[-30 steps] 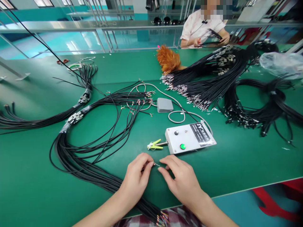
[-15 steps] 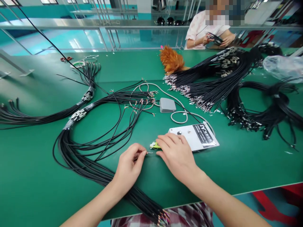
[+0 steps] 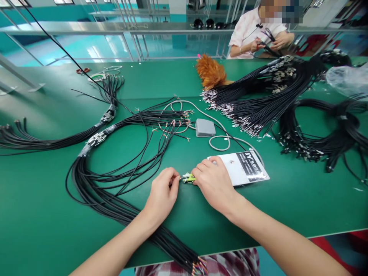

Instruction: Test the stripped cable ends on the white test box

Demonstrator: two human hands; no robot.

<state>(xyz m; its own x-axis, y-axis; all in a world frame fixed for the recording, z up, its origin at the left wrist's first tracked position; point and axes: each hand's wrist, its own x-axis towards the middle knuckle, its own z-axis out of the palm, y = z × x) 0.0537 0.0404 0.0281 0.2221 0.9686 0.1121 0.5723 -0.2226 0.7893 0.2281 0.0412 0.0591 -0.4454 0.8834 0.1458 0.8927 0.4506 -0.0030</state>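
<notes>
- My left hand has thumb and fingers pinched on a thin wire end; the wire points at the yellow-green clip, just off the left end of the white box.
- My right hand has its fingers gripping the clip, palm overlapping the box. Cannot tell whether the wire is between the clip's tips.
- Risk: wire may miss or slip from the clip if its tip sits short or my pinch slackens.
- Risk: box may shift if my right palm leans on it.
- Risk: my left forearm, crossing the black cable bundle, could drag it.
- Surface: green; grey pedal, orange duster and fanned black cables lie beyond the box.
- Room: metal racks behind; a co-worker opposite, handling dark cables.
</notes>
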